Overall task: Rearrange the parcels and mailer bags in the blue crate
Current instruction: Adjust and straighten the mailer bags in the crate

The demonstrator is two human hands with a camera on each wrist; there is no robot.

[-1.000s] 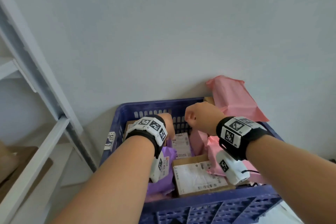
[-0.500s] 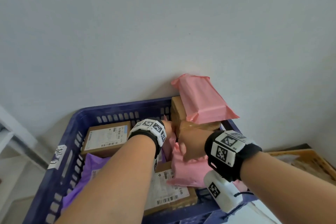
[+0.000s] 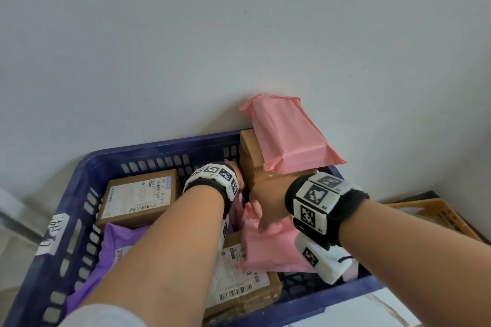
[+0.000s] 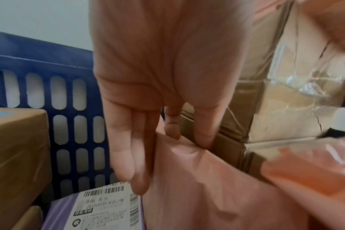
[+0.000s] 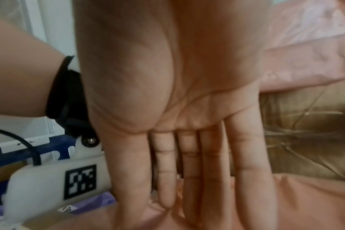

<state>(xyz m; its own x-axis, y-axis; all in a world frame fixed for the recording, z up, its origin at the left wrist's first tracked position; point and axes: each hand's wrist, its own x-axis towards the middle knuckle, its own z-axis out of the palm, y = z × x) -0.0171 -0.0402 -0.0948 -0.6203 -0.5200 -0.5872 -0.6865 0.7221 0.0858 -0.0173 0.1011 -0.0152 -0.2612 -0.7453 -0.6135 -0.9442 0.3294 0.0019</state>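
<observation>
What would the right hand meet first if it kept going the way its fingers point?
Probably the crumpled pink plastic mailer bag: the right hand's straight fingers already reach it, though contact is unclear.

The blue crate [image 3: 79, 210] holds cardboard parcels [image 3: 138, 198] and mailer bags [image 3: 276, 244].

The left hand [image 3: 233, 167] is largely concealed behind its wrist band in the head view. The right hand's fingertips [image 5: 189, 208] are blurred against the pink mailer bag [image 5: 286, 202] beneath them.

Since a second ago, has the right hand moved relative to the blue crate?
Yes. The right hand dropped from about level with the blue crate's far rim down into the crate, and its straight fingers now rest on the pink mailer bag.
</observation>
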